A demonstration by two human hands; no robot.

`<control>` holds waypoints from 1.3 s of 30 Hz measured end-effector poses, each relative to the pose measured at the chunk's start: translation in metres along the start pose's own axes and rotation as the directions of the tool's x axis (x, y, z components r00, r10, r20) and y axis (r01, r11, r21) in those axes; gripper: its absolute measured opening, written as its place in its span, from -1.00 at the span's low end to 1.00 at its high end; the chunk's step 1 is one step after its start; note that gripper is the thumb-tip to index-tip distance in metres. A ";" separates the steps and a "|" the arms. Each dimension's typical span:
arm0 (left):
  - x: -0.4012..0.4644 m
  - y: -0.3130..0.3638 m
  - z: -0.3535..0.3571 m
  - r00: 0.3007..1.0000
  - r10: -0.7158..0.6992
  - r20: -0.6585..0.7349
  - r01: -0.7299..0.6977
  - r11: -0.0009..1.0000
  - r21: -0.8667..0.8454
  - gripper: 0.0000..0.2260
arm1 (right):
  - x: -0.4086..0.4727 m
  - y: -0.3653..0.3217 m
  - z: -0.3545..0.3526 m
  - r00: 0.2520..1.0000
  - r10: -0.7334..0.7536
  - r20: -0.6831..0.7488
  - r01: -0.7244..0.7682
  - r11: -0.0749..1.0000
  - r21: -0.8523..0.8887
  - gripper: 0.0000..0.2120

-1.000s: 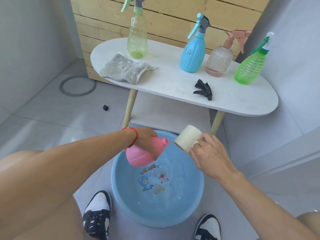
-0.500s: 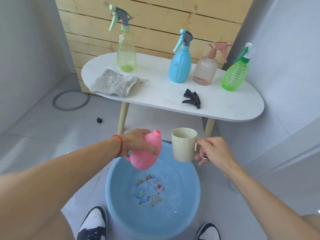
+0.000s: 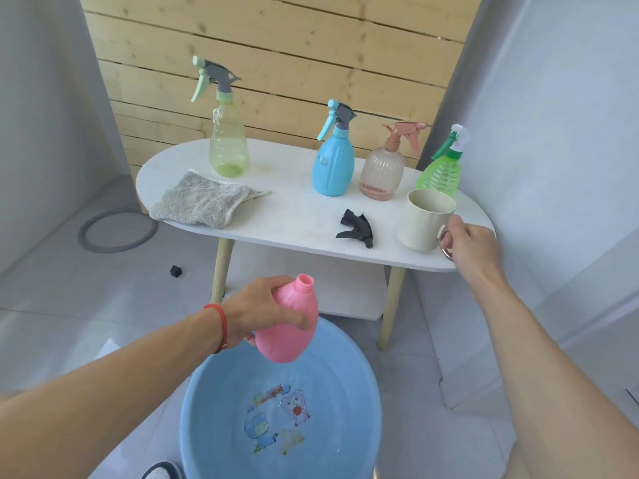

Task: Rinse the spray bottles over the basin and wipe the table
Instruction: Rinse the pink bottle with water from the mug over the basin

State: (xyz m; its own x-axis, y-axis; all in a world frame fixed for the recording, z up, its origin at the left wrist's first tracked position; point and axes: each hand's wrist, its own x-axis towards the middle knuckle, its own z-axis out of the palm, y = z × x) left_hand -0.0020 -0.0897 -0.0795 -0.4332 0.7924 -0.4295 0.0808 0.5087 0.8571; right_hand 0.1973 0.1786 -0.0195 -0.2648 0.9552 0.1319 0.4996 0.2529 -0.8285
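Observation:
My left hand [image 3: 262, 311] grips a pink bottle body [image 3: 294, 331] without its sprayer, neck pointing up, above the far rim of the blue basin [image 3: 366, 402]. My right hand [image 3: 472, 242] holds the handle of a cream cup [image 3: 423, 221], which stands on the right end of the white table [image 3: 297, 216]. On the table stand a yellow-green spray bottle [image 3: 228, 150], a blue one [image 3: 333, 164], a peach one [image 3: 382, 171] and a green one [image 3: 441, 171]. A black sprayer head [image 3: 356, 228] and a grey cloth [image 3: 204, 200] lie there too.
A grey ring [image 3: 116, 229] and a small black piece [image 3: 175, 270] lie on the tiled floor at the left. A wooden slat wall stands behind the table, and a grey wall runs close on the right. The basin holds shallow water.
My right hand carried the cup from above the basin up to the table's right end. My left hand turned the pink bottle from tilted sideways to neck up.

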 end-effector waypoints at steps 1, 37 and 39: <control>0.000 0.000 0.000 1.000 0.004 -0.004 -0.004 1.000 -0.003 -0.51 | 0.004 0.001 0.003 1.000 0.011 -0.008 -0.011 1.000 -0.009 -0.53; -0.007 -0.010 -0.023 0.979 0.070 -0.191 -0.077 0.997 -0.032 -0.50 | -0.050 -0.050 0.044 0.925 -0.292 0.243 0.293 0.956 0.033 -0.72; -0.006 -0.010 -0.022 0.978 0.050 -0.203 -0.058 0.998 -0.032 -0.49 | -0.062 -0.051 0.032 0.906 -0.355 0.230 0.368 0.930 -0.013 -0.70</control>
State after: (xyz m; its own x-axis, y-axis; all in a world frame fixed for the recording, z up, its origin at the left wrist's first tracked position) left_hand -0.0197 -0.1068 -0.0795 -0.6021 0.7318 -0.3192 0.0769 0.4511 0.8891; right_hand 0.1620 0.1017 -0.0030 -0.6069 0.7405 0.2886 0.3782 0.5885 -0.7145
